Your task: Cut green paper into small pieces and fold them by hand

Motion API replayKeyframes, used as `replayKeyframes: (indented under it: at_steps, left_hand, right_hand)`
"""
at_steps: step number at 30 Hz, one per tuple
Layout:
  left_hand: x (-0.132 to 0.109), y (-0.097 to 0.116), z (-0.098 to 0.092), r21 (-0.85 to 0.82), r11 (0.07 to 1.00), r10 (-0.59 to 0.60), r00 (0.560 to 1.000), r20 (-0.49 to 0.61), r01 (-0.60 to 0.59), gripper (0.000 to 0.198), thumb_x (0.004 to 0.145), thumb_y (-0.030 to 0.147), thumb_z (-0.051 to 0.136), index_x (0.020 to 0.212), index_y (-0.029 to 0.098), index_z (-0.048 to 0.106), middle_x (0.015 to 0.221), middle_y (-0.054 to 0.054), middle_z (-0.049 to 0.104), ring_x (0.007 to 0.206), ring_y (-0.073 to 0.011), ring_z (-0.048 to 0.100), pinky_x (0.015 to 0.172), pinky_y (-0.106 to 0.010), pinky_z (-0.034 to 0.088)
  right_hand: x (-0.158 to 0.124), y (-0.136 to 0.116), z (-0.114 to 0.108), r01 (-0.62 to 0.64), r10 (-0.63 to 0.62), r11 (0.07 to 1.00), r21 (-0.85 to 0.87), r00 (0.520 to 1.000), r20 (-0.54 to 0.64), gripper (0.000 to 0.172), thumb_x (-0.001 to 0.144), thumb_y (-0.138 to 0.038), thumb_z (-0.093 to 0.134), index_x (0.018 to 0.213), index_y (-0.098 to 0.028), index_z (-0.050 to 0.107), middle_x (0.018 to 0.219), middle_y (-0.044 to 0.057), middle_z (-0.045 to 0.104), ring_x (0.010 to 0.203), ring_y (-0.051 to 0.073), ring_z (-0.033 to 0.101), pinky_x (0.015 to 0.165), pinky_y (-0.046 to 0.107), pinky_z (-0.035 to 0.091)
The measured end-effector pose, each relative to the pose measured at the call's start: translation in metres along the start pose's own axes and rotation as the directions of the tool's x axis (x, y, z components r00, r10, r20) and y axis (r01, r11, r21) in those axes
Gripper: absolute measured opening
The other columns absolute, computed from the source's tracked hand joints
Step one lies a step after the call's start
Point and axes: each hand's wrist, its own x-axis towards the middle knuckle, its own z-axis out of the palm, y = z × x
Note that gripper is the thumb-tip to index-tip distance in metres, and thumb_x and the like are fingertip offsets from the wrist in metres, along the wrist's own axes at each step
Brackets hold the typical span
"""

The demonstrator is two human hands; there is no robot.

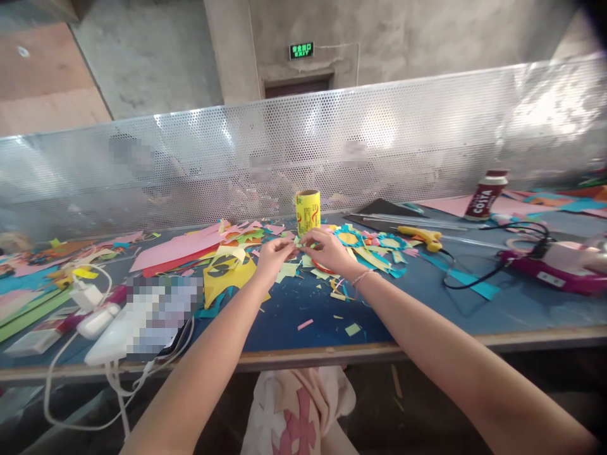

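**Hands, 2.** The left hand (274, 256) and right hand (331, 250) meet above the middle of the table (427, 306), fingertips facing each other. A thin bracelet sits on the right wrist.

**Paper scrap, 1.** The pale green paper scrap (297, 242) is held just above the table, directly between the two hands. The left thumb and forefinger pinch its left edge and the right fingertips pinch its right edge. Both grips are pressed together on it, and the other fingers are curled in.

**Yellow roll, 1.** The yellow roll (308, 213) stands upright just behind the hands, apart from them.

**Red ring, 1.** The red ring (318, 267) lies flat under the right hand and is partly hidden by it.

**Paper flowers, 2.** One paper flower (348, 238) and a second flower (390, 242) lie just right of the right hand. Each has a blue fringe and a yellow centre.

**Glue gun, 1.** The yellow glue gun (422, 237) lies on its side, right of the flowers.

**Bottle, 1.** The bottle (484, 194) stands upright at the far right, well apart from the hands.

**Sheets.** One pink sheet (177, 248) and one yellow sheet (227, 273) with holes cut in it lie left of the left hand.

**Loose offcuts.** Too many to count, strewn across the blue table top.

**Charger, 1.** The white charger (85, 294) with its cable is at the near left.

**Screen, 1.** The perforated metal screen (332, 145) runs along the far edge of the table.
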Motion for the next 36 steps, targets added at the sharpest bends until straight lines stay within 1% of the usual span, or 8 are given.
replayKeyframes:
  at_steps: [4,7,10,16,22,27,31,36]
  left_hand:
    - [0.001,-0.001,0.0,-0.008,1.0,-0.007,1.0,0.006,0.007,0.023,0.058,0.031,0.073,0.07,0.015,0.062,0.063,-0.002,0.064,0.063,-0.013,0.062,0.072,-0.031,0.05]
    - [0.0,0.0,0.0,-0.005,1.0,-0.013,1.0,0.016,0.013,0.024,0.057,0.033,0.074,0.069,0.015,0.063,0.063,-0.002,0.064,0.062,-0.0127,0.061,0.071,-0.03,0.05]
    - [-0.002,0.001,0.001,0.01,1.0,-0.025,0.999,0.026,0.025,0.025,0.057,0.035,0.074,0.069,0.015,0.063,0.063,-0.002,0.065,0.062,-0.0125,0.061,0.07,-0.03,0.05]
    - [-0.003,0.002,0.002,-0.018,0.999,-0.046,0.998,0.051,0.047,0.02,0.06,0.031,0.073,0.069,0.015,0.063,0.065,-0.003,0.065,0.062,-0.0128,0.062,0.073,-0.032,0.05]
    - [-0.002,0.001,0.002,-0.01,0.999,-0.042,0.997,0.06,0.043,0.019,0.061,0.03,0.072,0.071,0.015,0.064,0.069,-0.005,0.067,0.065,-0.0135,0.063,0.075,-0.032,0.05]
    - [-0.003,0.002,0.003,0.027,1.0,-0.013,0.998,0.058,0.012,0.023,0.06,0.034,0.072,0.072,0.015,0.064,0.068,-0.005,0.068,0.065,-0.0145,0.063,0.074,-0.033,0.051]
    - [-0.003,0.002,0.003,0.084,0.996,0.018,0.999,0.033,-0.021,0.022,0.063,0.034,0.07,0.072,0.016,0.063,0.068,-0.004,0.068,0.066,-0.0157,0.064,0.073,-0.033,0.051]
    - [-0.004,0.003,0.003,0.179,0.98,0.083,0.996,0.016,-0.085,0.018,0.065,0.032,0.068,0.07,0.016,0.063,0.065,-0.004,0.066,0.064,-0.016,0.064,0.069,-0.03,0.051]
  right_hand:
    - [0.0,0.0,-0.001,-0.008,0.008,1.0,0.005,1.0,0.007,0.017,0.078,-0.036,0.057,0.081,-0.02,0.061,0.085,0.005,0.06,0.076,0.015,0.057,0.061,0.027,0.049]
    - [0.001,-0.002,-0.003,0.012,-0.012,1.0,-0.024,1.0,0.008,0.014,0.079,-0.032,0.054,0.079,-0.02,0.061,0.083,0.005,0.061,0.076,0.015,0.056,0.062,0.027,0.047]
    - [0.0,-0.002,-0.003,0.016,-0.016,0.998,-0.059,1.0,0.0,0.014,0.08,-0.031,0.051,0.077,-0.02,0.06,0.079,0.005,0.061,0.075,0.016,0.056,0.064,0.028,0.046]
    - [0.001,0.0,0.001,-0.056,0.052,0.996,-0.074,0.997,-0.053,0.013,0.081,-0.03,0.048,0.078,-0.02,0.056,0.073,0.003,0.06,0.068,0.015,0.054,0.063,0.029,0.043]
    - [0.002,-0.009,0.004,-0.173,0.174,0.985,0.021,0.983,-0.065,0.014,0.08,-0.031,0.047,0.072,-0.02,0.049,0.066,0.001,0.056,0.057,0.012,0.05,0.055,0.026,0.04]
    - [0.002,-0.007,0.008,-0.178,0.183,0.983,0.047,0.977,-0.107,0.016,0.08,-0.034,0.047,0.073,-0.02,0.048,0.065,0.0,0.055,0.058,0.012,0.049,0.056,0.026,0.04]
    - [0.001,-0.004,0.01,-0.171,0.176,0.984,0.051,0.976,-0.126,0.016,0.08,-0.033,0.048,0.073,-0.019,0.05,0.068,0.001,0.056,0.062,0.013,0.05,0.059,0.026,0.04]
    - [0.001,-0.007,0.01,-0.195,0.195,0.981,0.018,0.968,-0.161,0.016,0.079,-0.032,0.048,0.072,-0.019,0.05,0.064,0.0,0.054,0.059,0.012,0.048,0.056,0.025,0.039]
